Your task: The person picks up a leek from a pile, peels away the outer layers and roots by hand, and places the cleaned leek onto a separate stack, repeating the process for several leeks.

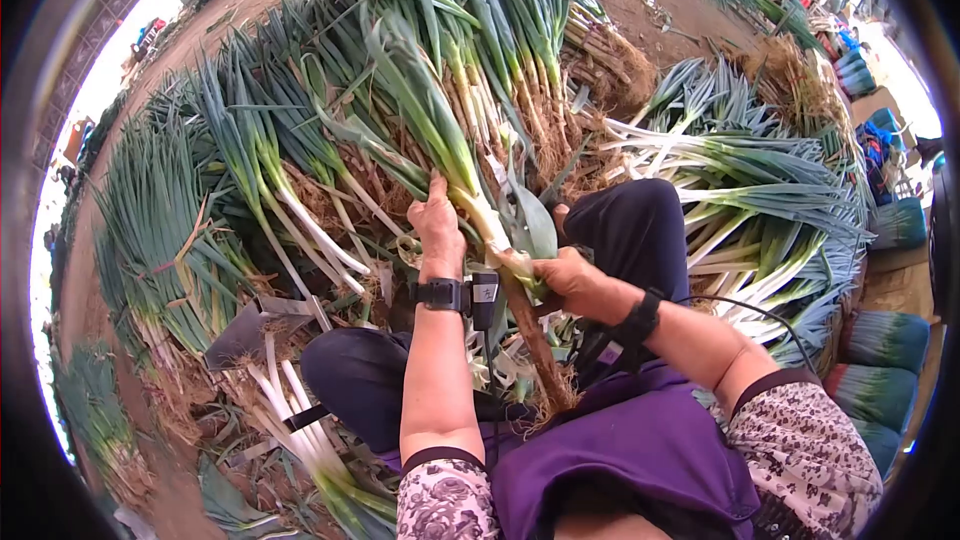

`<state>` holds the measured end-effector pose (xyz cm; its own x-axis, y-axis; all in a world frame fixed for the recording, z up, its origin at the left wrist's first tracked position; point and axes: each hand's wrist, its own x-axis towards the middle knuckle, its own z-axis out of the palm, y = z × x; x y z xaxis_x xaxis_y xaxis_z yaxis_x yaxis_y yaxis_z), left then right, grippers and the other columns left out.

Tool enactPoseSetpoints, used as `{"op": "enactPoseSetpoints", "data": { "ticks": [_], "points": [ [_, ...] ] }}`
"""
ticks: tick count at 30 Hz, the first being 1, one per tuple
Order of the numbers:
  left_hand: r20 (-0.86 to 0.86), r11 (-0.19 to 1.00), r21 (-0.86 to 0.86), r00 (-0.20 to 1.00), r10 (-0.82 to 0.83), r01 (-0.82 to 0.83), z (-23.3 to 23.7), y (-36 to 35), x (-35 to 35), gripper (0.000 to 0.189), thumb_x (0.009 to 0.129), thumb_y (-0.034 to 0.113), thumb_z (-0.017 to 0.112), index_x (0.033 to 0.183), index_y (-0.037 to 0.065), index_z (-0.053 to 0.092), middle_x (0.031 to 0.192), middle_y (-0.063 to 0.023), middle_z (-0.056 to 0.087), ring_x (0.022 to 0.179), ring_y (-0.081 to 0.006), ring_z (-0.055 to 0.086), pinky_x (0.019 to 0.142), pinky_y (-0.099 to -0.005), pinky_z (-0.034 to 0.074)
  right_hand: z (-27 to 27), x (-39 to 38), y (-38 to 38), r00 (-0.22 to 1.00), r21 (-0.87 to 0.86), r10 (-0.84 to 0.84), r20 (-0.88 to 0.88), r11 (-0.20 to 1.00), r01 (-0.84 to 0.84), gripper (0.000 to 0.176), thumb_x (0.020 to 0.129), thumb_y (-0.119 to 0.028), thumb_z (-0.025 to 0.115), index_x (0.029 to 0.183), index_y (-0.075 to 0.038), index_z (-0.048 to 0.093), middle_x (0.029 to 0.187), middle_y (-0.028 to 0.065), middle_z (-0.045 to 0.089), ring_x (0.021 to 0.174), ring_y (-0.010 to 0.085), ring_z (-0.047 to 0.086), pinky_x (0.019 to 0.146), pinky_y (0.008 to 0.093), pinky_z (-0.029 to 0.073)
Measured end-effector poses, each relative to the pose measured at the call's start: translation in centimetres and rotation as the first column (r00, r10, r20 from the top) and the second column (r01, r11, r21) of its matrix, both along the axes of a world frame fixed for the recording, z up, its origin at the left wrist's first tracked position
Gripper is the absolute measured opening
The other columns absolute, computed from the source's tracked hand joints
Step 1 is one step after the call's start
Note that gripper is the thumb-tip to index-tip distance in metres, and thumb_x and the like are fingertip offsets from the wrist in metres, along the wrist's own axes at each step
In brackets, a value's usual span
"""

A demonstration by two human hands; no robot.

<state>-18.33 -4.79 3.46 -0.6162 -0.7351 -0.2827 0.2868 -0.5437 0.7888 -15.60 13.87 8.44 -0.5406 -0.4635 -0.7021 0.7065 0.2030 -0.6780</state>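
A large green onion [478,202] lies diagonally in front of me, its leaves pointing away and its brown, rooty end toward my lap. My left hand [438,227] is closed around the stalk just below the leaves. Lower on the same stalk, my right hand [580,285] pinches at the outer layer, where a loose green leaf [530,218] hangs off. Above that spot the stalk looks pale and bare; below it the skin is brown and soiled, ending in roots [560,395].
Unpeeled green onions [470,50] are heaped ahead and to the left. White-stalked onions [740,200] lie fanned out on the right. Beside my left knee, a metal stand [258,325] has several white stalks [310,430] by it. Green-and-white bundles [880,340] line the far right.
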Motion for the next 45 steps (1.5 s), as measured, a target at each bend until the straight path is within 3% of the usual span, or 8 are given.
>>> {"op": "enactPoseSetpoints", "data": {
  "ticks": [8, 10, 14, 20, 28, 37, 40, 45],
  "points": [
    [0.069, 0.988, -0.031, 0.986, -0.152, 0.154, 1.1, -0.7, 1.4, 0.031, 0.089, 0.031, 0.063, 0.083, 0.001, 0.06, 0.071, -0.0058, 0.061, 0.049, -0.0108, 0.052, 0.041, -0.0243, 0.04, -0.6, 2.3, 7.0, 0.843, 0.117, 0.538, -0.015, 0.838, -0.533, 0.037, 0.08, -0.03, 0.068, 0.1, 0.001, 0.06, 0.078, 0.0086, 0.063, 0.063, 0.0171, 0.06, 0.055, 0.034, 0.05],
    [0.065, 0.991, -0.026, 0.989, -0.133, 0.135, 1.4, -1.0, 1.4, 0.032, 0.09, 0.032, 0.062, 0.085, 0.001, 0.061, 0.071, -0.005, 0.061, 0.049, -0.0106, 0.052, 0.042, -0.0242, 0.04, -4.5, -0.4, 5.9, 0.221, 0.68, 0.887, -0.405, 0.454, -0.576, 0.045, 0.083, -0.038, 0.064, 0.098, 0.004, 0.059, 0.076, 0.016, 0.063, 0.068, 0.0272, 0.062, 0.066, 0.0385, 0.048],
    [0.025, 0.982, -0.13, 0.991, -0.134, 0.136, 2.9, 0.4, 0.5, 0.03, 0.091, 0.032, 0.061, 0.082, 0.004, 0.062, 0.071, -0.0033, 0.061, 0.053, -0.0098, 0.052, 0.044, -0.0231, 0.04, 0.0, -7.8, 2.3, 0.31, 0.41, 0.38, -0.872, 0.911, 0.037, 0.062, 0.08, -0.052, 0.063, 0.098, 0.007, 0.056, 0.083, 0.0274, 0.063, 0.076, 0.0386, 0.064, 0.072, 0.0445, 0.05],
    [-0.131, 0.954, 0.103, 0.955, -0.268, 0.282, 4.4, 4.1, -2.3, 0.029, 0.092, 0.03, 0.059, 0.091, 0.001, 0.053, 0.078, -0.0033, 0.058, 0.069, -0.0152, 0.056, 0.064, -0.0308, 0.047, 2.3, -14.8, -5.2, 0.946, -0.217, -0.063, -0.317, 0.976, -0.007, 0.034, 0.084, -0.028, 0.069, 0.082, 0.005, 0.064, 0.075, 0.0122, 0.065, 0.059, 0.0162, 0.06, 0.052, 0.033, 0.051],
    [-0.117, 0.918, 0.105, 0.922, -0.37, 0.382, -1.7, 5.6, 4.2, 0.024, 0.096, 0.028, 0.052, 0.083, 0.008, 0.052, 0.074, -0.0008, 0.053, 0.062, -0.0127, 0.052, 0.058, -0.0263, 0.044, -1.3, -16.6, -3.7, 0.971, -0.251, -0.233, -0.053, 0.944, 0.212, 0.023, 0.085, -0.017, 0.067, 0.096, 0.003, 0.059, 0.08, 0.0116, 0.063, 0.065, 0.024, 0.063, 0.058, 0.0385, 0.054],
    [0.365, 0.688, 0.539, 0.601, -0.711, 0.487, -8.3, 8.4, 22.9, 0.036, 0.091, 0.02, 0.06, 0.122, 0.005, 0.052, 0.095, -0.003, 0.063, 0.079, -0.0173, 0.062, 0.068, -0.0307, 0.05, -0.3, -21.7, -2.3, 0.926, -0.454, -0.377, -0.013, 0.827, 0.33, 0.028, 0.095, -0.023, 0.052, 0.101, 0.004, 0.05, 0.081, 0.0097, 0.058, 0.065, 0.0184, 0.056, 0.063, 0.0347, 0.049],
    [0.933, 0.33, -0.149, 0.243, -0.266, 0.932, -3.2, 5.2, 17.0, 0.031, 0.088, 0.027, 0.065, 0.101, -0.001, 0.061, 0.079, -0.0022, 0.061, 0.068, -0.0158, 0.057, 0.064, -0.0266, 0.047, -0.2, -21.6, -1.7, 0.975, -0.715, -0.2, 0.096, 0.667, 0.208, 0.033, 0.095, -0.026, 0.05, 0.109, 0.004, 0.044, 0.088, 0.0088, 0.055, 0.072, 0.0192, 0.054, 0.069, 0.0339, 0.048],
    [0.447, 0.732, -0.362, 0.796, -0.407, 0.577, 3.1, 4.2, 5.3, 0.03, 0.087, 0.018, 0.066, 0.106, -0.005, 0.062, 0.091, -0.0058, 0.067, 0.078, -0.013, 0.062, 0.07, -0.025, 0.049, -0.3, -18.4, -2.7, 0.972, -0.817, -0.005, 0.234, 0.54, 0.2, 0.036, 0.092, -0.028, 0.055, 0.11, 0.002, 0.046, 0.092, 0.012, 0.057, 0.08, 0.024, 0.057, 0.076, 0.04, 0.048]
  ]
}}
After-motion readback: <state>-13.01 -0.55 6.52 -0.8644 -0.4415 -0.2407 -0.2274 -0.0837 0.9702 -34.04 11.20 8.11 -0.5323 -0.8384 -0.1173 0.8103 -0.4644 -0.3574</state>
